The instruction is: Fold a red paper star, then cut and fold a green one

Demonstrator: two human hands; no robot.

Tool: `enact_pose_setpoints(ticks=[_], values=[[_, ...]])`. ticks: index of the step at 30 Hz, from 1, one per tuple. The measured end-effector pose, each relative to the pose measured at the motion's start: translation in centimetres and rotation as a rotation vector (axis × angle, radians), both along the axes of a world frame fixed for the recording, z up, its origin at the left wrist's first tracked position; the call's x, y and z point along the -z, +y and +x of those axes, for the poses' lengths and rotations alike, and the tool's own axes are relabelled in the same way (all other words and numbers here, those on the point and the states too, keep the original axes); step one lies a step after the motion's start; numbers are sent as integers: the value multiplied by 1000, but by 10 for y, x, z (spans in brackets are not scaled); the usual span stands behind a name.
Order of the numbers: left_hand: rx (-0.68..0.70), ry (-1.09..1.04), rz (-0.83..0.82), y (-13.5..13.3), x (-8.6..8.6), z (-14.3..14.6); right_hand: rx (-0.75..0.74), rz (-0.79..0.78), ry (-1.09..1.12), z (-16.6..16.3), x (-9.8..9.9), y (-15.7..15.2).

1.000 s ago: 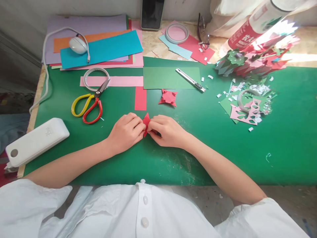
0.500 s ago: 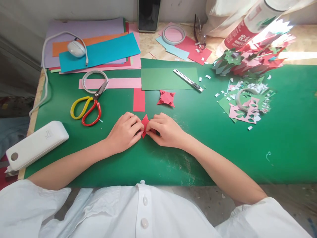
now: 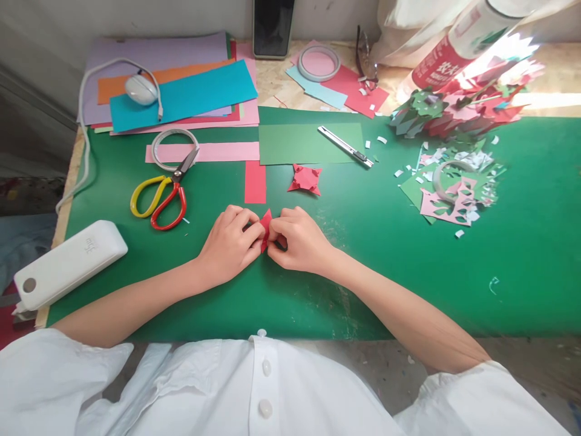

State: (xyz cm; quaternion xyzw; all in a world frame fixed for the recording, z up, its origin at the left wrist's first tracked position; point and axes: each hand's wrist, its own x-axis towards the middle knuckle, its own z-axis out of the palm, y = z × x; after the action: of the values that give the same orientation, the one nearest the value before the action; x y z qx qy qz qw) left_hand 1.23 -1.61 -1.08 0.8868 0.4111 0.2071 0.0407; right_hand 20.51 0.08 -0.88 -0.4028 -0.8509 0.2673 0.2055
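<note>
Between my hands is a small folded piece of red paper (image 3: 265,223), pointed at its top. My left hand (image 3: 231,245) pinches its left side, and the fingers of my right hand (image 3: 299,239) are closed on its right side. My fingertips hide much of the folds. Just beyond them lies a red folded paper shape (image 3: 305,179) with pointed corners and curled bits on top. A red paper strip (image 3: 255,183) lies flat above my left fingers.
Scissors (image 3: 169,189) with yellow and red handles lie left, near a tape roll (image 3: 158,157) on a pink strip. A utility knife (image 3: 345,146) rests on green paper. A white power bank (image 3: 70,264) is at the left edge. Paper scraps (image 3: 472,160) and a spray can (image 3: 442,65) are right.
My right fingers have curled in closer over the red folded paper, covering more of its right side. The paper looks narrower and more turned on edge. My left hand has barely shifted.
</note>
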Motion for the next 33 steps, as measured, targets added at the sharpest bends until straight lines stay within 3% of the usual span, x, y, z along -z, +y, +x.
enact_pose_setpoints(ticks=[12,20,28,33], values=[[-40,-4,-49,-2,0,2,49,-21,8,-5,5,-1],[-27,10,-143,1,0,-2,-51,-80,-7,7,-3,3],[-90,79,-183,1,0,-1,109,-95,-147,3,-10,0],[-122,158,-220,3,-5,-1,124,-135,-266,2,-16,1]])
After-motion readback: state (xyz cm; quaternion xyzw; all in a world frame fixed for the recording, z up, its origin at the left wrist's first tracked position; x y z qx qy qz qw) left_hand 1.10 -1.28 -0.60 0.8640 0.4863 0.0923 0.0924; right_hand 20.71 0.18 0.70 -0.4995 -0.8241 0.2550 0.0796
